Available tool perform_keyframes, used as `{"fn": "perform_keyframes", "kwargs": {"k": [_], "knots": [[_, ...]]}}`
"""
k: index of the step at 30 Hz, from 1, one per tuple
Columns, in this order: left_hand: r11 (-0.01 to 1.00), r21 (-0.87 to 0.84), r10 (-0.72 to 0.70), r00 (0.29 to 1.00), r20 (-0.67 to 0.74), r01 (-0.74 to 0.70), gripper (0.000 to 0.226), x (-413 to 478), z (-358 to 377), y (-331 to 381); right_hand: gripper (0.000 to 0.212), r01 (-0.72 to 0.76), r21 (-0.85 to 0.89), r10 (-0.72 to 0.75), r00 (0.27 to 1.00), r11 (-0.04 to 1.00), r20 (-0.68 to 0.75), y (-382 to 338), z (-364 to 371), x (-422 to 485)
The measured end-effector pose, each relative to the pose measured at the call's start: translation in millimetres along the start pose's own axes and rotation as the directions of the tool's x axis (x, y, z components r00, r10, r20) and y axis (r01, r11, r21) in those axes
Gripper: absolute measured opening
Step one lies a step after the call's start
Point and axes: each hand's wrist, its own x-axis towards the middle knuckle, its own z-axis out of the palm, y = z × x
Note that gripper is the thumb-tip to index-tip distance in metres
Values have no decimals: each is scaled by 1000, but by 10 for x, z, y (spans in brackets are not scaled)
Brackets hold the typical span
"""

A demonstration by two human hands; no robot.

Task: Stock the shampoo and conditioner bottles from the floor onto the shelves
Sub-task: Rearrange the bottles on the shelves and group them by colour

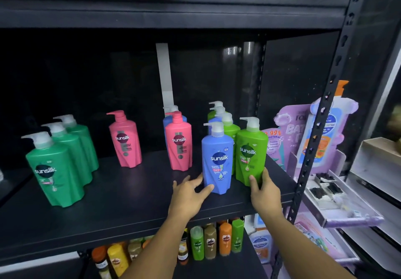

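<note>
Head view gives me my left hand (188, 196) with fingers spread and nearly straight, thumb and forefinger resting lightly against the foot of the blue bottle (218, 159), which stands upright on the shelf (130, 202) just past the fingertips. My right hand (265, 194) wraps the lower part of the lime-green bottle (251, 155), thumb on its front and fingers curled round its outer side; it stands upright just right of the blue one. Beyond the left hand stand two pink bottles (179, 144), and well off to its left a row of dark green bottles (54, 170).
</note>
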Motion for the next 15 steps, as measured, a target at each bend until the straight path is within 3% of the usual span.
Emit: {"fn": "perform_keyframes", "kwargs": {"k": [4,7,12,15], "knots": [[997,74,-16,999,29,14,56,-39,-31,81,45,73,82,-64,992,994,-104,-76,-17,-165],[991,130,11,999,51,-17,51,-15,-26,79,48,200,-20,-201,971,980,-130,-53,9,-339],[971,238,21,998,59,-35,48,1,0,93,34,393,-176,-385,920,903,78,-36,129,-492],[959,278,26,992,120,-59,49,7,-18,106,33,410,-176,-392,911,895,130,-85,189,-513]]}}
